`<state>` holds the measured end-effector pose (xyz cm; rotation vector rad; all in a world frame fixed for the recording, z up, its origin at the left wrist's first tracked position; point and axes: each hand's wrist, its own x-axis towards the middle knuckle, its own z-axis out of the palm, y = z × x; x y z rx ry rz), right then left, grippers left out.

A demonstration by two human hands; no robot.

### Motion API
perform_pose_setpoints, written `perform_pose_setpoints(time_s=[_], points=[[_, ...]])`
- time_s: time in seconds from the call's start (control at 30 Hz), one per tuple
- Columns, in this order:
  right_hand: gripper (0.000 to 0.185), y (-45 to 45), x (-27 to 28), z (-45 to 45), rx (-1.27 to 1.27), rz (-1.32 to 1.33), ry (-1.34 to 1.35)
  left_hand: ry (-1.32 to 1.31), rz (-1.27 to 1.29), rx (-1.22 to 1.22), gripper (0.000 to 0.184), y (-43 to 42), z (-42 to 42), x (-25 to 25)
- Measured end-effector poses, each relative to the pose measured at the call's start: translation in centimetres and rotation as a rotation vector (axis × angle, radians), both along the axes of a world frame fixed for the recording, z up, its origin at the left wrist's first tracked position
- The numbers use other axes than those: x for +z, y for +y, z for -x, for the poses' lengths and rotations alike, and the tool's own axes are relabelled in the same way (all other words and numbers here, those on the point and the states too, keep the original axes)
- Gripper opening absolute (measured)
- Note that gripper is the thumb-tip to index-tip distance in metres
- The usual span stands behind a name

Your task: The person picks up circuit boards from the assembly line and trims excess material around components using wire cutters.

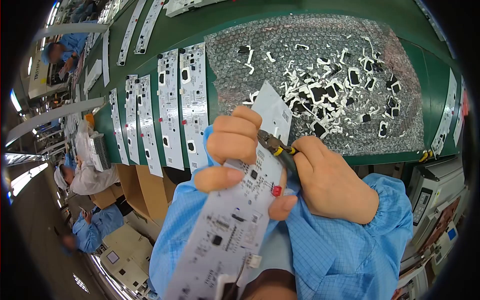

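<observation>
My left hand (232,137) is closed around a long white circuit board (205,257), which slants from the lower middle up to the right. Small black chips, a red component (276,191) and a white connector (254,260) sit on its face. In my right hand (332,185) are side cutters (271,144) with yellow-and-black handles. Their jaws lie over the upper part of the board, near my left fingers; whether they touch it I cannot tell. A fingertip (283,207) shows at the board's right edge.
Bubble wrap (240,70) covers the green table, scattered with white and black cut pieces (320,95). Several circuit boards (194,110) lie in a row on the left, others (445,120) at far right. Another pair of cutters (425,155) rests at the table's edge. Co-workers (92,175) are at left.
</observation>
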<state>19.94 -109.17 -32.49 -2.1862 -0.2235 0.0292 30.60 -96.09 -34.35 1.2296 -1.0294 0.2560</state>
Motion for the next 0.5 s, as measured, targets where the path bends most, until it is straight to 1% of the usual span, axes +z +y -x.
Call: perform_pose_setpoints(time_s=[0.03,0.07,0.13,0.2,0.23,0.27,0.3,0.33,0.37,0.4,0.43,0.47,0.5], points=[[0.030,0.0,0.0,0.1,-0.038,-0.054,0.010,0.004,0.025,0.025,0.072,-0.2,-0.2,-0.2],[0.030,-0.3,0.0,0.1,-0.041,-0.053,0.011,0.005,0.026,0.022,0.072,-0.9,-0.3,-0.5],[0.027,-1.4,0.0,-0.1,-0.065,-0.297,0.100,-0.017,0.402,0.166,0.064,-2.9,-0.9,-1.5],[0.024,-2.1,-0.6,-0.3,-0.204,-0.455,0.058,-0.027,0.409,0.177,0.065,-2.7,-1.8,-1.8],[0.018,-2.1,-1.0,-0.6,-0.337,-0.431,0.026,0.030,0.394,0.099,0.064,-2.5,-2.1,-1.7],[0.018,-2.2,-1.5,-1.1,-0.337,-0.428,0.028,0.086,0.380,0.020,0.063,-2.4,-2.4,-1.8],[0.019,-2.4,-1.9,-1.6,-0.355,-0.447,-0.037,0.169,0.443,-0.008,0.068,-2.6,-2.5,-1.9],[0.021,-2.4,-2.1,-2.0,-0.372,-0.465,-0.101,0.174,0.445,-0.008,0.068,-2.5,-2.6,-1.9],[0.023,-1.9,-2.1,-2.4,-0.410,-0.536,-0.057,0.289,0.463,-0.125,0.066,-2.4,-2.7,-1.9],[0.023,-1.8,-2.2,-2.7,-0.407,-0.532,-0.054,0.401,0.481,-0.240,0.064,-2.2,-2.8,-1.8],[0.022,-1.7,-2.3,-3.0,-0.365,-0.515,-0.090,0.509,0.477,-0.277,0.063,-2.0,-2.5,-1.6],[0.021,-1.5,-2.4,-3.3,-0.320,-0.499,-0.126,0.507,0.482,-0.269,0.063,-1.8,-2.4,-1.5],[0.020,-1.1,-2.1,-3.6,-0.332,-0.498,-0.139,0.600,0.459,-0.326,0.063,-1.7,-2.3,-1.4]])
